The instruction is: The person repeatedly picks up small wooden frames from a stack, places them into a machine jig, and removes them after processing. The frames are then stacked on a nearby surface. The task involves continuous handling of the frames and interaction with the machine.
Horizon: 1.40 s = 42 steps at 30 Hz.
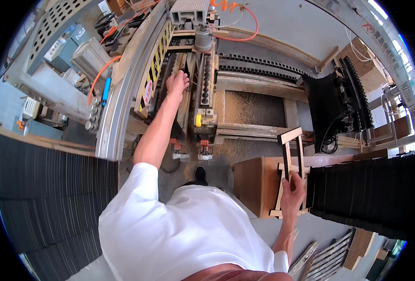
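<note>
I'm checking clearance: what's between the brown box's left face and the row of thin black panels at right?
The head view shows pale, black-edged wooden frames and the right hand.

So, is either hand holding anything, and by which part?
The right hand holds a narrow wooden frame by its near end. Whether the left hand grips anything cannot be told.

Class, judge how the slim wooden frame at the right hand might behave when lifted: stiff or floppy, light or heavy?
The wooden frame is probably light, being slender around an open middle. It looks fairly stiff, reaching out straight beyond the right hand.
</note>
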Each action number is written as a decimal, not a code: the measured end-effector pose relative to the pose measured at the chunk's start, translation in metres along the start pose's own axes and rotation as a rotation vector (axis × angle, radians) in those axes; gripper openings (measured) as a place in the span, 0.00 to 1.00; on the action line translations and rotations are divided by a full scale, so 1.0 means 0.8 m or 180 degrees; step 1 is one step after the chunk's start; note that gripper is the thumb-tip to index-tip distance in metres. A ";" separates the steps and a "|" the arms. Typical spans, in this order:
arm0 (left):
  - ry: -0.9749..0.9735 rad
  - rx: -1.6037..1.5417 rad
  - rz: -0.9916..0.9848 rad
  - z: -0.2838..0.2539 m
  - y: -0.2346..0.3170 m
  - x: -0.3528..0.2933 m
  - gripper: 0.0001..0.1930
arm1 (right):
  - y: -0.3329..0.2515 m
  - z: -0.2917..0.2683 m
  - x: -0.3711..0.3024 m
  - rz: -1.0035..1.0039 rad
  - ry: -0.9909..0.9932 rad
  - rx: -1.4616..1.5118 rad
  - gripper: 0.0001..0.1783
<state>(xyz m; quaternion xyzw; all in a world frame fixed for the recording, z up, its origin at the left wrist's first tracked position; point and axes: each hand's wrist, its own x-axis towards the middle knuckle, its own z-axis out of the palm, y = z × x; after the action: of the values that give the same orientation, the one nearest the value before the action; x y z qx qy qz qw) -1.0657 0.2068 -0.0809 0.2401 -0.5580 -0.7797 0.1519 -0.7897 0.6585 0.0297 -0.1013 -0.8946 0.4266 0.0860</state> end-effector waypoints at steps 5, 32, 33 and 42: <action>0.0096 -0.0316 -0.0590 0.028 -0.002 0.142 0.31 | -0.031 0.033 -0.004 0.0056 0.0002 0.0227 0.15; -0.0306 -0.1798 -0.0494 -0.017 -0.045 -0.063 0.13 | -0.206 0.341 0.279 -0.3905 -0.1518 -0.0231 0.15; -0.0324 -0.1901 -0.0490 -0.021 -0.046 -0.071 0.13 | -0.213 0.361 0.280 -0.3939 -0.1659 -0.0302 0.16; -0.0149 -0.2295 -0.0245 -0.015 -0.056 -0.084 0.11 | -0.213 0.406 0.278 -0.4022 -0.1864 -0.0252 0.16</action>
<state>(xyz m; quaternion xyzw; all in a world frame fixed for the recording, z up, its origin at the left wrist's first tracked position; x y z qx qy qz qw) -1.0014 0.2463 -0.1124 0.1739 -0.2410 -0.9368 0.1845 -1.1011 0.3681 -0.0242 0.5547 -0.7834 0.2717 0.0692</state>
